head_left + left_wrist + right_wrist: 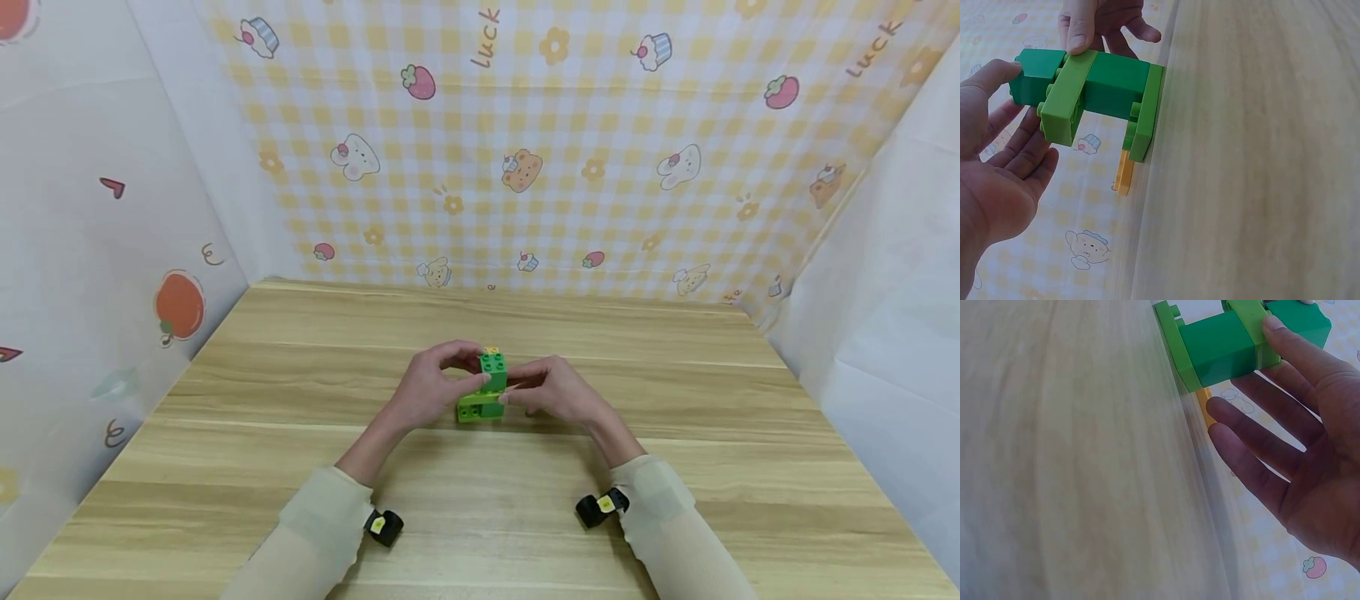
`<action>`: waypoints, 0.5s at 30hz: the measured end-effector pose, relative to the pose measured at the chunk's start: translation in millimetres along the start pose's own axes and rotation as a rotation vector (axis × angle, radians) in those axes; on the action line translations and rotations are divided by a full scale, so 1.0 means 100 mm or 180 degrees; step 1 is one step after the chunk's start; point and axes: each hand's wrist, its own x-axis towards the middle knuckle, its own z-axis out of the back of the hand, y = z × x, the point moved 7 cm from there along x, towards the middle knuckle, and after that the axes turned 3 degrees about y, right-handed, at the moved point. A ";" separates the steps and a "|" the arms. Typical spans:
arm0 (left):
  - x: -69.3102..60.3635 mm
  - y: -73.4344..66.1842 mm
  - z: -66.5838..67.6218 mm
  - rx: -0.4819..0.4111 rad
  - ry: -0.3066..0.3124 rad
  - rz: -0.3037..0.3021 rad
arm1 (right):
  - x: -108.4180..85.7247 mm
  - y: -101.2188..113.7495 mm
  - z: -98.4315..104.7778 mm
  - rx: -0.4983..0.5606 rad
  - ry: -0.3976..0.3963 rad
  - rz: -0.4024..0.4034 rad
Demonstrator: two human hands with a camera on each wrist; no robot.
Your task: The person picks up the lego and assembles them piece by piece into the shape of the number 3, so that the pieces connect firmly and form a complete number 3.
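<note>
In the centre of the head view, on the desk [480,517], the left hand [435,382] pinches the top green block [493,381] while the right hand [558,392], lower fingers spread, pinches the lime brick [476,400] beneath, apparently seating them, which calls for even pressing.

Wood-grain tabletop [480,517] beneath an upright green block stack [493,380]

Head view bright, evenly lit; wrist views dimmer, tabletop [1260,156] blurred.
</note>
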 end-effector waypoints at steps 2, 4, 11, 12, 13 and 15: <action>0.00 0.00 0.00 -0.0012 0.0011 -0.0018 | 0.00 -0.01 0.00 0.0004 0.0001 -0.0006; -0.01 0.00 0.00 -0.0023 0.0032 -0.0037 | 0.01 -0.01 -0.01 0.0010 0.0002 -0.0007; -0.01 -0.01 -0.01 -0.0015 0.0072 -0.0049 | 0.01 -0.02 -0.01 0.0007 0.0005 0.0026; -0.01 -0.01 -0.01 -0.0014 0.0076 -0.0044 | 0.01 -0.02 -0.01 0.0002 0.0003 0.0027; 0.00 -0.01 -0.01 -0.0009 0.0076 -0.0043 | 0.01 -0.02 -0.01 -0.0003 0.0001 0.0028; 0.00 -0.01 -0.02 -0.0001 0.0083 -0.0049 | 0.01 -0.02 -0.01 -0.0004 -0.0002 0.0027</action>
